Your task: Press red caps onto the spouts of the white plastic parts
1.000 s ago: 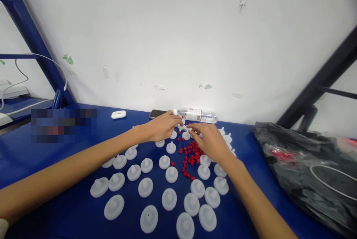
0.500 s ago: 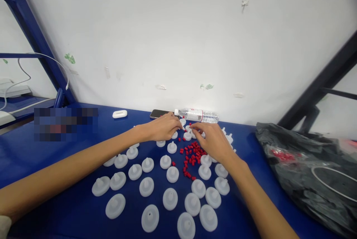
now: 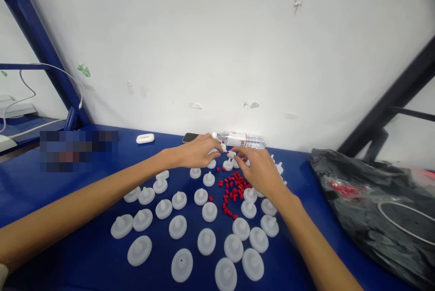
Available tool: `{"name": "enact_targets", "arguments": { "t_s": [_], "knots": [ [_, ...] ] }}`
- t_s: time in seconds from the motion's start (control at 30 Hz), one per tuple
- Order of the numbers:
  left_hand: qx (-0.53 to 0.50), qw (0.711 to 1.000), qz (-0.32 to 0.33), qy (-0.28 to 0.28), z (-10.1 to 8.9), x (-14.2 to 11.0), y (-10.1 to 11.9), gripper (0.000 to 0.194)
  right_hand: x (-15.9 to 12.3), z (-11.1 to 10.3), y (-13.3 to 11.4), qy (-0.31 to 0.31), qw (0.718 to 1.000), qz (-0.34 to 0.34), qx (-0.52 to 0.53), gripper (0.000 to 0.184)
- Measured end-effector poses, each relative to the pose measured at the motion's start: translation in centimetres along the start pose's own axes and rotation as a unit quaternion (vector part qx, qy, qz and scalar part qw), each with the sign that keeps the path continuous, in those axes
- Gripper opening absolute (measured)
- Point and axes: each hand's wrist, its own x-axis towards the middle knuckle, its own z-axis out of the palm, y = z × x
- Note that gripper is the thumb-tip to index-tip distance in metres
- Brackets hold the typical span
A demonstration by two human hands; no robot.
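Note:
My left hand (image 3: 201, 151) is over the far part of the table, its thumb and index finger apart, with a white disc showing behind them. Opposite it, my right hand (image 3: 257, 167) has thumb and fingertips drawn together at the edge of a small white plastic disc (image 3: 231, 154) with a spot of red on it; the fingertips partly hide the grip. Beneath the hands lies a heap of small red caps (image 3: 234, 186). Around them are spread many white discs with short central stems, such as this disc (image 3: 210, 211) near the middle.
A clear water bottle (image 3: 251, 140) lies along the wall, beside a dark phone (image 3: 189, 137). A white oval case (image 3: 145, 138) is farther left on the blue table (image 3: 98, 182). To the right lies a black plastic bag (image 3: 353, 223) with a packet of red pieces (image 3: 346, 187).
My left thumb and index finger have parted and pulled back slightly from between the hands. My right hand has barely moved. The view has shifted slightly.

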Motion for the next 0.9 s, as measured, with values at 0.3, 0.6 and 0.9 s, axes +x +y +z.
{"name": "enact_targets", "arguments": {
  "t_s": [0.3,0.6,0.9],
  "knots": [
    [-0.083,0.996,-0.021,0.028,-2.1,0.2,2.7,0.027,0.0,-0.5,-0.3,0.022,0.999,-0.006,-0.027,0.024],
    [-0.004,0.999,0.038,0.029,-1.1,-0.1,3.4,0.024,0.0,-0.8,-1.0,-0.005,0.995,-0.093,-0.041,0.027],
    [-0.099,0.987,-0.111,0.059,-2.1,-0.7,5.1,0.022,0.2,-2.0,-0.2,0.057,0.985,-0.135,-0.091,0.029]
  ]
}}
